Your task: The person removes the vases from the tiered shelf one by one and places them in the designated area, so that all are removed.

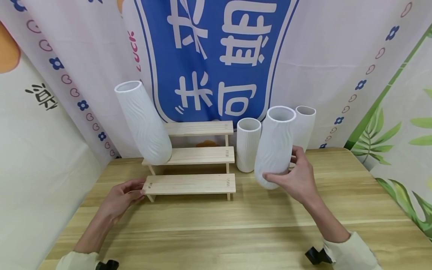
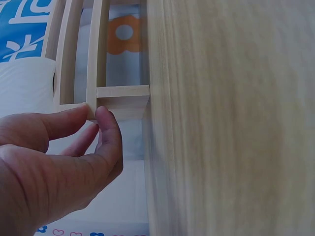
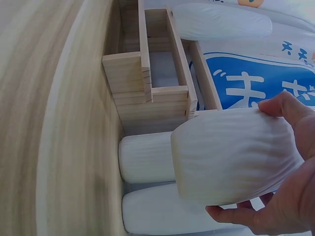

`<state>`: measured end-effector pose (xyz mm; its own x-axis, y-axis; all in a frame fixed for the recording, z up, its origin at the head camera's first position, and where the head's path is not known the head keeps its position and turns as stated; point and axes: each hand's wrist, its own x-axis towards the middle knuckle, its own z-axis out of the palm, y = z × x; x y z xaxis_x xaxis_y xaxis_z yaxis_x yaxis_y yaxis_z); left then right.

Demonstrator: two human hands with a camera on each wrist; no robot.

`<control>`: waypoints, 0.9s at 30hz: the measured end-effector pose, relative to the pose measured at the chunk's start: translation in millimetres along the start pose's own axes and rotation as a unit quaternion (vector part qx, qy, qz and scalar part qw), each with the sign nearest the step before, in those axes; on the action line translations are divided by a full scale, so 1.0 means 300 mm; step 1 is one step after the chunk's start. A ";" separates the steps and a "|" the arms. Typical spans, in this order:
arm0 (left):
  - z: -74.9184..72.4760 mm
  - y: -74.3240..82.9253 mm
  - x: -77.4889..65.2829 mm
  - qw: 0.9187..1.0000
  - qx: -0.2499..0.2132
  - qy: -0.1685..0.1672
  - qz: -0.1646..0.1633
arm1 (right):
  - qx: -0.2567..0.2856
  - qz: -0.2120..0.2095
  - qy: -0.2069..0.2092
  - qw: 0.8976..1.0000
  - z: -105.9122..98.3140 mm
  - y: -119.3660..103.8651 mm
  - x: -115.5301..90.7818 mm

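My right hand grips a white vase with a wavy relief low on its body, thumb in front and fingers behind. In the right wrist view the base of this vase hangs clear of the tabletop, above two other white vases. A three-step wooden stand is left of it. My left hand pinches the left end of the stand's lowest step, thumb and fingertip at the corner. A taller wavy white vase stands on the middle step's left end.
Right of the stand, a ribbed white vase stands on the wooden table. A smooth white vase is partly hidden behind the held one. A printed curtain hangs close behind the stand and vases.
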<state>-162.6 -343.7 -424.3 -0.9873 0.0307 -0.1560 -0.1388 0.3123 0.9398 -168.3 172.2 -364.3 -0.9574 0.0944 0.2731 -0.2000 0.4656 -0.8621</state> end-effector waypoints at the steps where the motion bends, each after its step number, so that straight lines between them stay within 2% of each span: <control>1: 0.000 0.000 0.001 1.000 0.000 0.000 -0.001 | -0.001 0.001 -0.002 1.000 0.002 0.005 0.000; 10: 0.000 0.001 0.005 1.000 -0.002 0.000 0.002 | -0.007 0.013 -0.021 1.000 0.026 0.036 0.008; 27: -0.001 0.000 0.004 1.000 0.000 -0.001 0.008 | -0.007 0.040 -0.012 0.999 0.047 0.073 0.024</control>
<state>-163.8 -343.9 -424.4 -0.9892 0.0384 -0.1417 -0.1229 0.3119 0.9421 -182.4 170.7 -387.2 -0.9751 0.1101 0.1926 -0.1198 0.4696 -0.8747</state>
